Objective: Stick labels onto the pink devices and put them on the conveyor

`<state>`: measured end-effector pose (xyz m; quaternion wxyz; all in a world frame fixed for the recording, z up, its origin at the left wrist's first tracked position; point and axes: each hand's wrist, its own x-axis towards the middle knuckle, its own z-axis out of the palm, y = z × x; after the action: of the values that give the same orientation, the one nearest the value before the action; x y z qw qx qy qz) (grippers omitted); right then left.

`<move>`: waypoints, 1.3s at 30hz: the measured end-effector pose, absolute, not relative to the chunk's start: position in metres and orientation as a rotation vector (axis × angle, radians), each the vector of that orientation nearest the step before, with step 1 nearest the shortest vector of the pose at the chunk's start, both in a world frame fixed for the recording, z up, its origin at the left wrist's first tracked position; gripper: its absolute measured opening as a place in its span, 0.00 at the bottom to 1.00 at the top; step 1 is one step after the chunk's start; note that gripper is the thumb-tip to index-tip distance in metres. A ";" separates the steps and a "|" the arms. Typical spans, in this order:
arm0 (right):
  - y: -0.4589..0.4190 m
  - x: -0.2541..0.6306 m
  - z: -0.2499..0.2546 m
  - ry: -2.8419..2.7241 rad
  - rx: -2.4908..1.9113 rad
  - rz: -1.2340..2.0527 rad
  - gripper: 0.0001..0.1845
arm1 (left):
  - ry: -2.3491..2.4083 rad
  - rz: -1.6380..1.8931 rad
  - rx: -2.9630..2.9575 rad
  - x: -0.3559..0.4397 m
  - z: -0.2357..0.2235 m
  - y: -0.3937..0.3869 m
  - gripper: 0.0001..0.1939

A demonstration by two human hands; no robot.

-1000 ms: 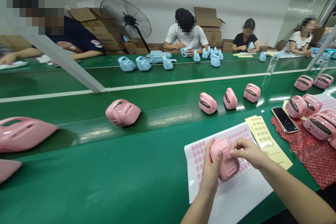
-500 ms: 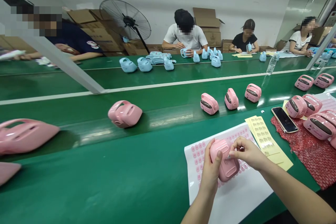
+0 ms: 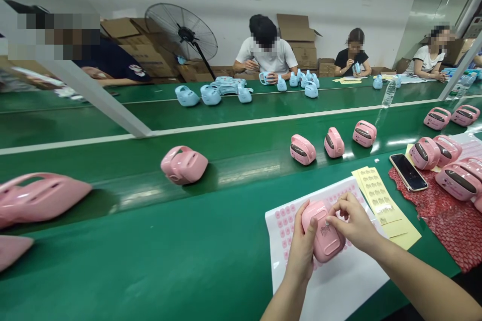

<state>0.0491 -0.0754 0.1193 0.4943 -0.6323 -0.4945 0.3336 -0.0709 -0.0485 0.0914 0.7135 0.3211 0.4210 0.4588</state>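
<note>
My left hand [image 3: 304, 241] is closed round the side of a pink plastic casing [image 3: 330, 246], thumb on its face. The casing is tilted above a white sheet [image 3: 320, 293] with rows of small pink stickers. Small dark print shows on the casing's face, between two raised oblong bars. My right hand [image 3: 348, 220] is pinched, its fingertips against the face beside the print. Whatever lies between those fingertips is too small to make out. Yellow sticker sheets [image 3: 384, 205] lie just right of the white sheet.
A phone [image 3: 408, 172] rests on red bubble wrap [image 3: 446, 230], near several pink casings [image 3: 457, 180]. More pink casings stand on the green belt [image 3: 241, 153], one [image 3: 184, 164] left of centre. A water bottle [image 3: 389, 93] stands beyond. Co-workers sit opposite with blue casings [image 3: 211, 94].
My right fingertips have shifted slightly on the casing, and the dark print beside them now shows more fully. A small pale scrap seen at those fingertips earlier is no longer visible.
</note>
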 end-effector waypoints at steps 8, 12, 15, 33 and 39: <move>-0.083 0.037 0.104 -0.961 -1.437 0.870 0.07 | 0.899 0.922 0.776 -0.079 0.097 -0.046 0.41; -0.089 0.038 0.103 -1.017 -1.472 0.784 0.05 | 0.935 0.939 0.794 -0.076 0.095 -0.049 0.40; -0.090 0.036 0.105 -1.104 -1.460 0.641 0.04 | 0.955 0.952 0.830 -0.075 0.096 -0.051 0.41; -0.115 0.053 0.103 -1.364 -1.472 0.462 0.10 | 1.015 0.867 1.049 -0.093 0.114 -0.054 0.40; -0.107 0.027 0.100 -1.535 -1.448 -0.194 0.10 | 1.068 0.948 1.082 -0.093 0.106 -0.057 0.41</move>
<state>0.0266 -0.1074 0.1001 0.4893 -0.5961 -0.6316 -0.0798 -0.0929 -0.0569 0.1060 0.6250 0.4713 0.4655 0.4131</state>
